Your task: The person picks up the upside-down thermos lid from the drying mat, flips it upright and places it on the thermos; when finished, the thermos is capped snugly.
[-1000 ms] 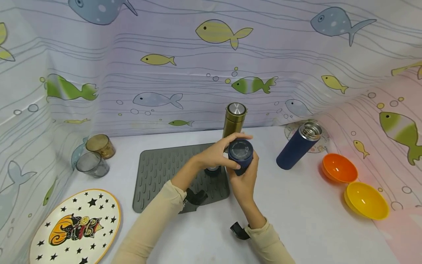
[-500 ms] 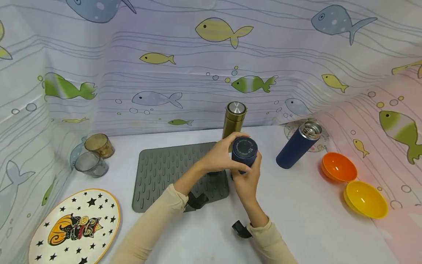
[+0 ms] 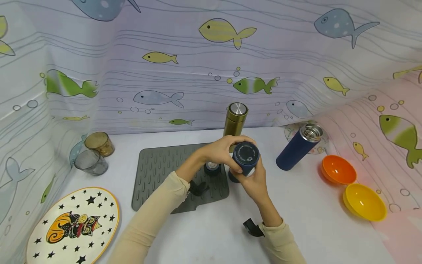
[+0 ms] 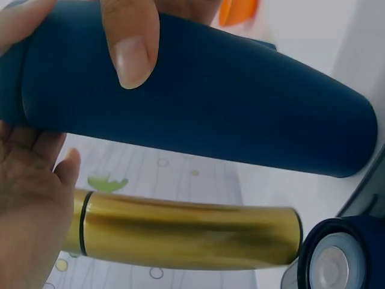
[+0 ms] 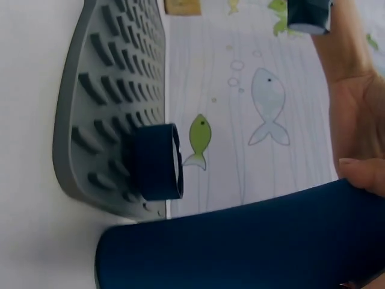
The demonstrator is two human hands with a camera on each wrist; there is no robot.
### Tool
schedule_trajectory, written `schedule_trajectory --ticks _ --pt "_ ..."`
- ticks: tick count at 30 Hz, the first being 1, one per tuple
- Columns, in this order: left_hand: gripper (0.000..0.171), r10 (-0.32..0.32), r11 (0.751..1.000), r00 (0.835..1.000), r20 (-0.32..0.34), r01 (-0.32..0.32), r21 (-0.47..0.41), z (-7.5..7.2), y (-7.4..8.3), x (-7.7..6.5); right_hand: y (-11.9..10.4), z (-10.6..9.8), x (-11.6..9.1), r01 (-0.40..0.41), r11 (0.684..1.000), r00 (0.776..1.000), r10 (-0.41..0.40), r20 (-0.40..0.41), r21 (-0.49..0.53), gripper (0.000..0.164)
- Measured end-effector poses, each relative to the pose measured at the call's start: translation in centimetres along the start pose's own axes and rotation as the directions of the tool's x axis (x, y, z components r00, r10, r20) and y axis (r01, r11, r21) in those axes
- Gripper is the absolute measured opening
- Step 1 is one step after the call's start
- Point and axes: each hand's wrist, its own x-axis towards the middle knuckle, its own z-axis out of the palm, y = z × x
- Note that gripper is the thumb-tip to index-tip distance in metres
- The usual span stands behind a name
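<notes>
Both hands hold a navy flask (image 3: pixel 246 154) over the right end of the grey ridged mat (image 3: pixel 165 176). A round dark end with printed lettering and a recycling mark faces up, and the body runs down toward the table. My left hand (image 3: pixel 218 151) wraps that upper end from the left, thumb on the near side. The right hand (image 3: pixel 255 183) grips it from the right, below the printed end. A navy lid (image 5: pixel 157 162) rests on the mat beside the flask. Just behind stands a closed gold flask (image 3: pixel 235 121), seen also in the left wrist view.
An open navy flask (image 3: pixel 298 148) with a steel mouth stands to the right. Orange (image 3: pixel 339 169) and yellow bowls (image 3: pixel 364 202) sit farther right. Two tinted glasses (image 3: pixel 92 163) and an oval plate (image 3: pixel 74 227) occupy the left. A fish-print curtain (image 3: pixel 184 77) hangs behind.
Both hands and the flask have shifted slightly right. The right wrist has moved right too. The lid on the mat, mostly covered half a second ago, shows again.
</notes>
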Motion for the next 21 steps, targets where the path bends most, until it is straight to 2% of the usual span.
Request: schedule_trajectory --ticks 2,4,5,7,9,11,13,15,18,21 --pt "0.078 -0.015 1.0 0.999 -0.034 0.016 0.027 0.3 0.1 -0.2 0.4 -0.2 0.2 -0.014 1.0 1.0 0.014 0.006 0.002 0.074" --pt "0.081 -0.049 0.993 0.991 -0.121 0.061 0.096 0.7 0.2 -0.8 1.4 -0.5 0.7 -0.052 0.999 0.999 0.052 -0.007 0.0 0.074" --pt "0.082 -0.07 0.987 0.982 -0.176 0.094 0.129 0.9 0.2 -1.3 2.0 -0.7 1.1 -0.07 0.998 0.997 0.07 -0.018 0.002 0.074" --pt "0.083 -0.131 0.964 0.945 -0.299 0.191 0.183 1.1 0.0 -2.6 3.3 -1.0 2.3 -0.121 0.993 0.991 0.121 -0.051 0.01 0.075" --pt "0.082 -0.198 0.938 0.895 -0.4 0.292 0.189 1.1 -0.7 -4.3 4.7 -1.4 4.0 -0.172 0.985 0.981 0.172 -0.089 0.016 0.077" --pt "0.082 -0.257 0.913 0.847 -0.466 0.371 0.171 1.1 -1.6 -6.1 5.6 -1.7 5.9 -0.203 0.979 0.971 0.201 -0.126 0.003 0.08" --pt "0.082 -0.313 0.883 0.806 -0.502 0.442 0.159 1.2 -2.7 -7.7 6.4 -1.9 7.7 -0.234 0.972 0.96 0.228 -0.162 -0.021 0.082" --pt "0.085 -0.357 0.854 0.781 -0.512 0.495 0.16 1.3 -3.8 -9.0 7.2 -2.1 9.3 -0.257 0.966 0.949 0.245 -0.196 -0.037 0.084" --pt "0.092 -0.414 0.807 0.758 -0.504 0.562 0.182 1.7 -5.1 -10.3 8.5 -2.3 10.8 -0.3 0.953 0.931 0.285 -0.23 -0.036 0.088" --pt "0.098 -0.439 0.777 0.749 -0.497 0.594 0.209 2.0 -5.8 -10.7 9.4 -2.1 11.4 -0.338 0.941 0.912 0.327 -0.248 -0.001 0.09"
